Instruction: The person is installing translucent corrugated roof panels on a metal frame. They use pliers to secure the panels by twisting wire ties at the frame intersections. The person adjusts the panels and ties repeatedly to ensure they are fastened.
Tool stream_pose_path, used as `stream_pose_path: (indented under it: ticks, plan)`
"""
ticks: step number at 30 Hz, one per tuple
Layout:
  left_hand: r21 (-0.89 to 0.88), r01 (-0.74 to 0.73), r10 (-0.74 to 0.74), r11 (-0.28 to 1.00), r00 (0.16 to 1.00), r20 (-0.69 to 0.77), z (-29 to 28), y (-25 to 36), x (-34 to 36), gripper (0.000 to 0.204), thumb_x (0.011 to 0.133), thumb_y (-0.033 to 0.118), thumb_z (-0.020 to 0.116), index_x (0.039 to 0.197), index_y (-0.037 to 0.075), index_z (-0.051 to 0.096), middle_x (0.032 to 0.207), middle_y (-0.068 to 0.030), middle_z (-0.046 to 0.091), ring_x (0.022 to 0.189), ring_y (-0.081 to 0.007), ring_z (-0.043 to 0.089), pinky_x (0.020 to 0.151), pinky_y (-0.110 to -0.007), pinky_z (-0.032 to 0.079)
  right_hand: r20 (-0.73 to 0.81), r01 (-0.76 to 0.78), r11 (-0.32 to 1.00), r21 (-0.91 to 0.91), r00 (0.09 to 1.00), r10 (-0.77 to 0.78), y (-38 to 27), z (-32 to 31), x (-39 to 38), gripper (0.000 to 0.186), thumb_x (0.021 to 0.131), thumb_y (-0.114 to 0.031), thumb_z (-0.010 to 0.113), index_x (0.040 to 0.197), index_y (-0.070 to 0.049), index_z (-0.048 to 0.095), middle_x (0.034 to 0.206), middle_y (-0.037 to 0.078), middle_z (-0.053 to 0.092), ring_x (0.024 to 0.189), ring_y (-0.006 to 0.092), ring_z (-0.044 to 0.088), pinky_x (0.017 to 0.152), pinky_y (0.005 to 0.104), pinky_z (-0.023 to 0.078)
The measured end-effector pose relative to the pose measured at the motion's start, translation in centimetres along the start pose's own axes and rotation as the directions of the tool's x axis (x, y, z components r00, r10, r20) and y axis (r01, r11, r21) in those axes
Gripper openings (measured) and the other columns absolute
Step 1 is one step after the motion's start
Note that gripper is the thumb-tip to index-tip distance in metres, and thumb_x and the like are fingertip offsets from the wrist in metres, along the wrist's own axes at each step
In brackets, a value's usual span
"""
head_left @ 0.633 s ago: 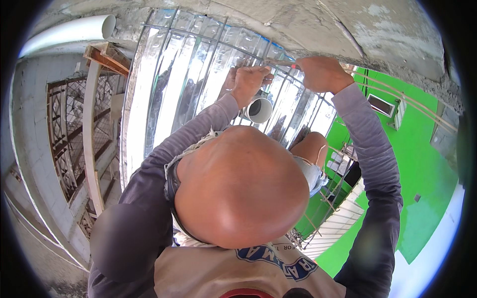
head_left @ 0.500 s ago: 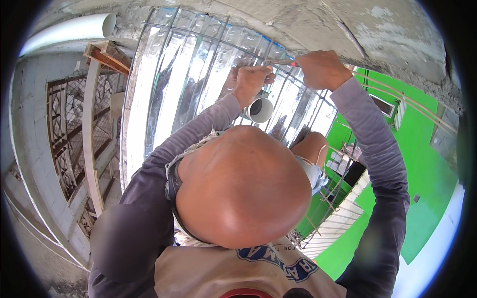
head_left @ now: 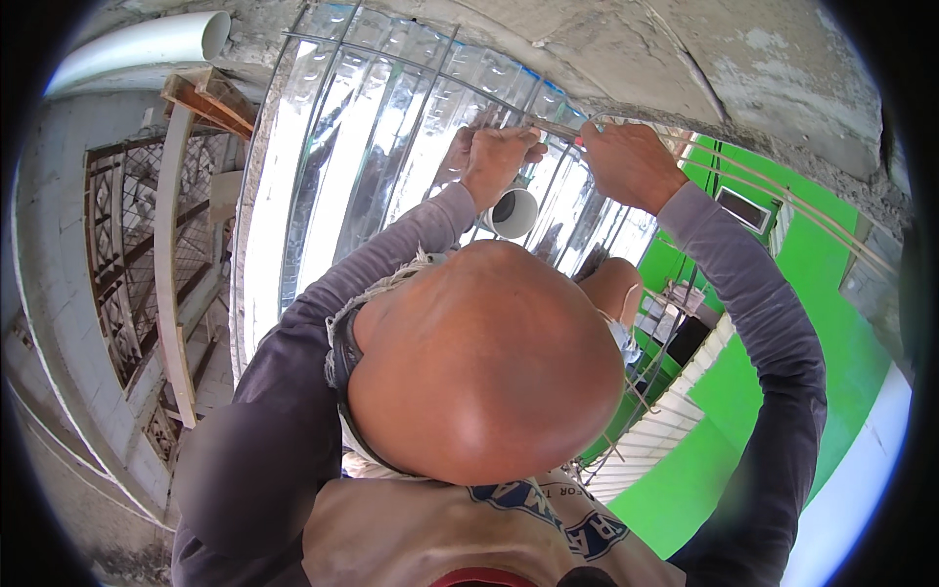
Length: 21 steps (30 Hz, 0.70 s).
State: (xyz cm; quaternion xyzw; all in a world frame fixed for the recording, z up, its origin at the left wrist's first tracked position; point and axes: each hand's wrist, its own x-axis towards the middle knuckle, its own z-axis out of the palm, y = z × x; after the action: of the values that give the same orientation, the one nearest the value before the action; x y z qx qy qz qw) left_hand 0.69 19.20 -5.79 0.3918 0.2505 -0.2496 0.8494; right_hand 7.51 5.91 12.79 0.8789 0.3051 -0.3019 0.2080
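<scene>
My right hand is closed around a slim metal tool with a red part beside the fingers; its exact kind is too small to make out. The tool points left, across the thin steel bars tied in a grid. Close to its tip, my left hand is closed in a pinch at a bar, and whatever lies between the fingers is hidden. Under the grid lies a shiny corrugated metal sheet. An open-ended white plastic pipe stands up through it, just below my left hand.
A rough concrete wall runs along the far side. My bare bent knee fills the middle. At left are a large white pipe and a wooden post. A green wall and thin cables lie lower at right.
My right hand has moved slightly down and right and turned, with the tool still in it. A thin curved wire now shows above its knuckles. My left hand has barely moved.
</scene>
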Motion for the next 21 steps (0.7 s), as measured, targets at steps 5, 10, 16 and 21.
stream_pose_path:
  ticks: [5,10,16,21]
  plan:
    - [0.187,0.19,-0.218,0.964,0.965,0.146,1.1,2.2,-3.2,0.056,0.101,0.043,0.074,0.126,-0.007,0.071,0.114,-0.0183,0.077,0.099,-0.0229,0.076,0.087,-0.032,0.06,0.061,-0.04,0.925,0.379,0.998,0.018,2.4,3.3,0.1,0.024,0.095,-0.016,0.07,0.104,0.005,0.065,0.082,0.019,0.073,0.077,0.0321,0.073,0.07,0.046,0.057]
    - [-0.012,0.269,-0.23,0.963,0.845,0.483,4.0,-0.7,-3.5,0.098,0.097,0.08,0.052,0.147,-0.004,0.049,0.139,-0.0277,0.059,0.123,-0.0401,0.066,0.103,-0.049,0.056,0.536,-0.518,0.182,0.836,0.841,-0.068,2.7,2.2,-0.6,0.038,0.092,-0.02,0.081,0.109,0.005,0.059,0.072,0.009,0.063,0.051,0.0155,0.058,0.042,0.036,0.045]
    - [-0.425,0.316,-0.178,0.848,0.926,0.334,6.6,-1.8,1.7,0.045,0.105,0.045,0.063,0.118,0.002,0.066,0.102,-0.0168,0.072,0.093,-0.0318,0.07,0.087,-0.045,0.058,0.484,-0.485,-0.032,0.874,0.875,-0.033,0.4,2.0,-1.6,0.054,0.084,-0.02,0.083,0.129,-0.003,0.058,0.077,0.006,0.064,0.057,0.0152,0.062,0.046,0.0307,0.05]
    - [-0.371,0.332,-0.312,0.867,0.943,0.116,7.8,-1.4,1.7,0.027,0.101,0.034,0.07,0.099,0.007,0.07,0.095,-0.007,0.074,0.086,-0.0181,0.067,0.081,-0.035,0.052,-0.12,-0.321,0.942,0.103,0.936,0.332,-3.5,4.8,-3.3,0.035,0.08,-0.011,0.077,0.109,0.004,0.064,0.089,0.018,0.072,0.072,0.023,0.075,0.052,0.0316,0.058]
